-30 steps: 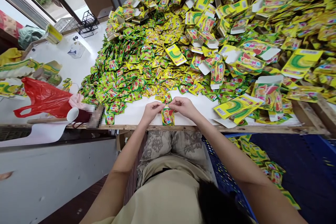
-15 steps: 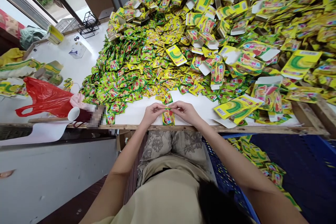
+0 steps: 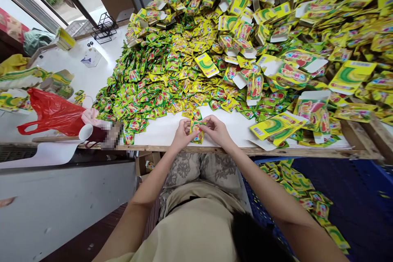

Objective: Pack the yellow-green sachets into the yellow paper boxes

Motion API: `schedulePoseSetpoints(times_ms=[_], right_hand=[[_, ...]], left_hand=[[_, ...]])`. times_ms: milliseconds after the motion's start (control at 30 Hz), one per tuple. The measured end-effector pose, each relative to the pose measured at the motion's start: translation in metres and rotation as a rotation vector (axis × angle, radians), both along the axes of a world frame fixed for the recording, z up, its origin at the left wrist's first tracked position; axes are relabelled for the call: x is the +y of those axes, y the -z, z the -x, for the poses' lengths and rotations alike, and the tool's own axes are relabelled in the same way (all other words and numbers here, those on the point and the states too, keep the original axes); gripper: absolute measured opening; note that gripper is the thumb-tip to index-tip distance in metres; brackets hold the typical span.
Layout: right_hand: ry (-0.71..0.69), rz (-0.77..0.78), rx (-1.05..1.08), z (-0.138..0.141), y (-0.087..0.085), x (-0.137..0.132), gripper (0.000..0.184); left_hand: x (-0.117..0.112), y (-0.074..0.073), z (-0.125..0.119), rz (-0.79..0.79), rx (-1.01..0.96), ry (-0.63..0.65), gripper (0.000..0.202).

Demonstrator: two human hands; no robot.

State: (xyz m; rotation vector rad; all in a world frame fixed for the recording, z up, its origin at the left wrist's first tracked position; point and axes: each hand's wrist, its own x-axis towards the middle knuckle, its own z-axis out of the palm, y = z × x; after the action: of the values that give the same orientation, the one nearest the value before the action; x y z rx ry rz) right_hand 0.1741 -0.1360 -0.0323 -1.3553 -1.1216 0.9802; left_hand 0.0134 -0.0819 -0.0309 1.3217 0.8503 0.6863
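At the table's front edge, my left hand (image 3: 183,134) grips a small yellow-and-green printed packet (image 3: 196,126) by its left side, thumb across its front. My right hand (image 3: 217,132) pinches the same packet at its right side. Its lower end shows below the fingers; parts of its sides are covered by them. Just beyond it, a few small sachets (image 3: 196,113) lie at the foot of a large heap of green and yellow sachets (image 3: 153,69). To the right of my right hand lie flattened yellow cartons (image 3: 273,126).
Open cartons (image 3: 313,106) and more packets pile up at the right. On the left stand a red plastic bag (image 3: 55,112), a mug (image 3: 86,133) and a black wire rack (image 3: 105,28). Below the table's right side, a blue crate (image 3: 256,208) is near filled packets (image 3: 307,192).
Both hands have shifted from the packet's top edge down onto its sides. The left hand has moved right and now wraps the packet with its thumb in front.
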Motion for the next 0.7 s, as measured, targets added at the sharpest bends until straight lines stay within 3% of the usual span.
schedulePoseSetpoints(times_ms=[133, 400, 500, 600, 633, 700], right_hand=[[0.035, 0.03, 0.139, 0.003, -0.001, 0.004, 0.032], [-0.071, 0.085, 0.129, 0.008, -0.011, 0.0, 0.031], [-0.073, 0.076, 0.134, 0.005, -0.022, -0.005, 0.031], [-0.133, 0.077, 0.046, -0.024, -0.042, -0.027, 0.031], [-0.206, 0.107, -0.034, -0.039, -0.049, -0.039, 0.031], [-0.484, 0.248, -0.22, -0.075, -0.062, -0.069, 0.029]], left_hand=[[-0.001, -0.001, -0.003, 0.135, 0.042, 0.003, 0.047], [-0.007, -0.011, -0.004, 0.271, -0.02, -0.075, 0.046], [-0.013, -0.014, -0.005, 0.254, -0.025, -0.039, 0.043], [-0.017, -0.015, -0.002, 0.187, -0.063, 0.101, 0.053], [-0.015, -0.016, 0.001, 0.151, -0.058, 0.118, 0.058], [-0.009, -0.015, 0.007, 0.045, 0.019, 0.055, 0.053]])
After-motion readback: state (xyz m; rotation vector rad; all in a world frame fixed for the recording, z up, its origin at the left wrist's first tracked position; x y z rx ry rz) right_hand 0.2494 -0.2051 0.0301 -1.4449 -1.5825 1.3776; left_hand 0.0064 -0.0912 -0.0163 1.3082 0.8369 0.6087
